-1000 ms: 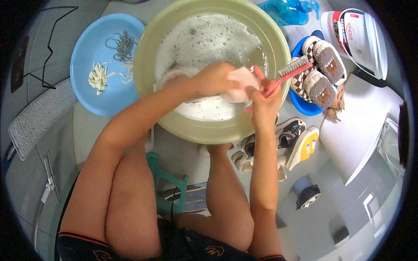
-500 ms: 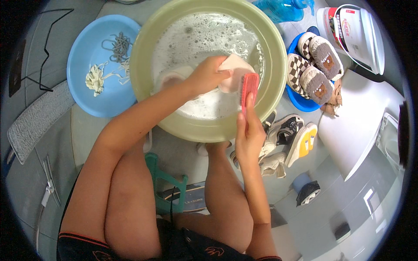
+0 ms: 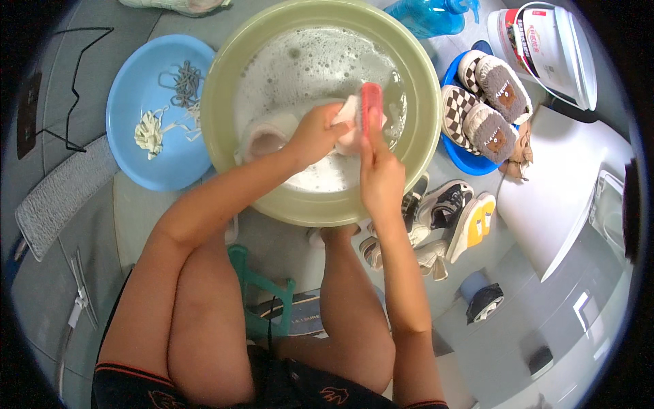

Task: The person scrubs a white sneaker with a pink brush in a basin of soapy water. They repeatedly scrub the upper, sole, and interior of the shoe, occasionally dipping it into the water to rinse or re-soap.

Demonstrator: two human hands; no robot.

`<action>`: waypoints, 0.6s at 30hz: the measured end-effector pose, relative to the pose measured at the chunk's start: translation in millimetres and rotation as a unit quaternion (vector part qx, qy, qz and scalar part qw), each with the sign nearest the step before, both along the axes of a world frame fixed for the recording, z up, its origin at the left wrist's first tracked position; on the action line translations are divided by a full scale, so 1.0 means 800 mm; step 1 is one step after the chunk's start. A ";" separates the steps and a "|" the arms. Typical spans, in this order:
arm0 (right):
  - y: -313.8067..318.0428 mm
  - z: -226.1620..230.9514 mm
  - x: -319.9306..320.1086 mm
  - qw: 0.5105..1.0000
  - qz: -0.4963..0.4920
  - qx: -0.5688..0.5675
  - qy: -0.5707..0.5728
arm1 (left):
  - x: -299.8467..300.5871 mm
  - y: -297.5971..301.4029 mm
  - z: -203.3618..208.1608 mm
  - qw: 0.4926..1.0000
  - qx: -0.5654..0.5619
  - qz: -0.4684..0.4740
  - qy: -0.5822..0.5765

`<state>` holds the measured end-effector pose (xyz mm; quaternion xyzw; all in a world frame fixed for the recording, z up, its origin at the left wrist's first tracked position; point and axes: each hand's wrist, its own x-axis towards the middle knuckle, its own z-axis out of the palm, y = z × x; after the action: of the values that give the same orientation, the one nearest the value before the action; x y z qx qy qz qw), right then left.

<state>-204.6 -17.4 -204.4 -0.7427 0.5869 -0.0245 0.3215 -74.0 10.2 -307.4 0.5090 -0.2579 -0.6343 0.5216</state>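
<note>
A large olive-green basin [image 3: 216, 112] of foamy water stands before me. Over its right half, my left hand [image 3: 315, 136] is closed on a pale pinkish-white piece [image 3: 347, 112]; whether it is part of a shoe I cannot tell. My right hand [image 3: 381, 170] grips a red scrubbing brush [image 3: 371, 102] from below, its bristles turned left against the pale piece. Left of that, a white shoe with a pinkish opening [image 3: 267, 142] sits in the suds, partly behind my left wrist.
A light blue basin [image 3: 129, 88] on the left contains grey laces [image 3: 184, 85] and cream laces [image 3: 148, 133]. To the right are checkered slippers [image 3: 480, 102] in a blue basin, a white bucket [image 3: 545, 54], a blue pump bottle [image 3: 429, 17] and several shoes [image 3: 449, 208]. A green stool [image 3: 255, 293] is below.
My right hand has moved the brush up and to the left, onto the pale piece. The left hand has shifted slightly left and down with it. The whole view has tilted a little.
</note>
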 end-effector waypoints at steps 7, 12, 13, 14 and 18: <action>0.022 0.007 0.017 0.999 0.024 -0.014 -0.024 | 0.010 0.005 0.008 0.998 0.032 -0.037 -0.025; -0.019 -0.010 -0.005 0.999 -0.029 0.002 -0.031 | 0.002 0.004 0.008 0.997 -0.018 -0.010 -0.077; -0.005 -0.003 0.005 0.999 -0.010 -0.018 -0.034 | 0.011 -0.001 0.002 0.994 -0.004 -0.047 -0.098; 0.010 0.007 0.014 0.999 0.007 -0.038 -0.034 | 0.015 -0.002 0.000 0.989 0.010 -0.087 -0.115; -0.004 -0.005 0.006 1.000 -0.007 -0.009 -0.019 | 0.008 0.013 -0.001 0.999 0.008 -0.001 -0.054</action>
<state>-200.0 -20.4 -208.5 -0.7410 0.5857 -0.0461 0.3254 -67.7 20.5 -307.9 0.5466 -0.2810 -0.6084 0.5021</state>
